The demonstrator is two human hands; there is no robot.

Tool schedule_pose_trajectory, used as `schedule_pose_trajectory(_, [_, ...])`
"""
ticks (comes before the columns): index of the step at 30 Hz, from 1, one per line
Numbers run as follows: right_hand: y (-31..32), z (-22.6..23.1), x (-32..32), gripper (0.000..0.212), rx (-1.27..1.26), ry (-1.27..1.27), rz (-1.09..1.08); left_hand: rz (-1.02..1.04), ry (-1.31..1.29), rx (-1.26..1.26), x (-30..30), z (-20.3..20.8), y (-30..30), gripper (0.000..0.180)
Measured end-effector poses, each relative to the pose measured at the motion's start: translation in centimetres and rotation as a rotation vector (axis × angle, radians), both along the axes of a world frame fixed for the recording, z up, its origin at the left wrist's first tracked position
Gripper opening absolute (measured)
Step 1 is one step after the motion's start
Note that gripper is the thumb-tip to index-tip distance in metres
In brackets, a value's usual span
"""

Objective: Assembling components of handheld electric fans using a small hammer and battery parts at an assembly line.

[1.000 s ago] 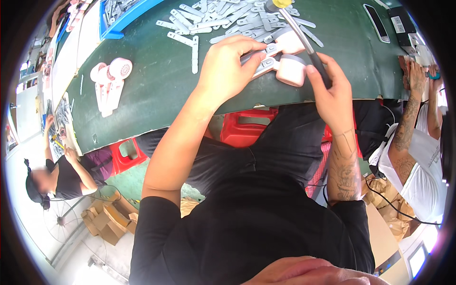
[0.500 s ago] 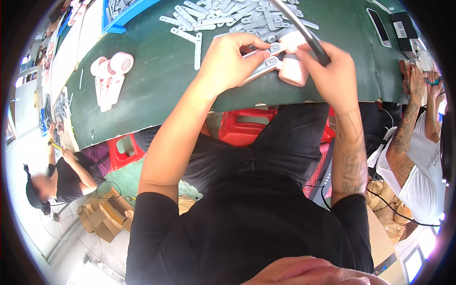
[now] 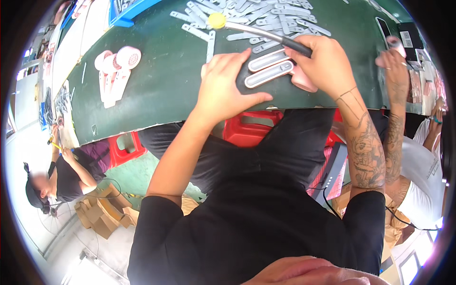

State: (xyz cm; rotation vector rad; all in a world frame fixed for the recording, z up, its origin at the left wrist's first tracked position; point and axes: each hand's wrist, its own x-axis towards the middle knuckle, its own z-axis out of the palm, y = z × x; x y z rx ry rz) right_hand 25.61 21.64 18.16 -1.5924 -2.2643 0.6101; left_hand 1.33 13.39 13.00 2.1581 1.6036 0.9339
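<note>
My right hand (image 3: 327, 62) is closed round the black grip of a small hammer (image 3: 256, 32) with a metal shaft and a yellow head. The shaft points left, its head over a pile of grey strips. Below that hand, two pink handheld fans lie side by side. The nearer fan (image 3: 269, 74) and the farther fan (image 3: 267, 61) show grey strips along their handles; my right hand partly hides their heads. Left of them my left hand (image 3: 223, 83) is open, thumb and fingers spread, holding nothing.
Loose grey strips (image 3: 285, 19) cover the far middle of the green table (image 3: 166, 90). Several pink fans (image 3: 113, 71) lie at left, near a blue bin (image 3: 135, 13). At right, a co-worker's hand (image 3: 395, 71) is by a pink part, near a phone (image 3: 382, 29).
My left hand has let go of the fans and opened. The hammer has swung so its yellow head shows at left. A co-worker's hand has reached in at right.
</note>
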Motion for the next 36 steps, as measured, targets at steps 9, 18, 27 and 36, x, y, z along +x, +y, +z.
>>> schedule_pose_trajectory(9, [0.8, 0.4, -0.4, 0.022, -0.087, 0.016, 0.008, -0.022, -0.183, 0.061, 1.7, -2.5, 2.9, 0.052])
schedule_pose_trajectory(18, [-3.9, 3.1, 1.3, 0.048, -0.120, 0.373, -0.116, -0.036, -0.225, 0.115, 1.8, -2.9, 2.9, 0.052])
schedule_pose_trajectory(27, [-15.3, 4.8, 5.1, 0.048, -0.064, 0.123, -0.225, -0.058, -0.237, 0.170, 1.7, -3.5, 3.2, 0.053])
schedule_pose_trajectory(36, [-15.1, 3.0, 3.7, 0.044, -0.122, 0.020, -0.201, -0.017, -0.211, 0.115, 2.1, -3.5, 3.0, 0.056])
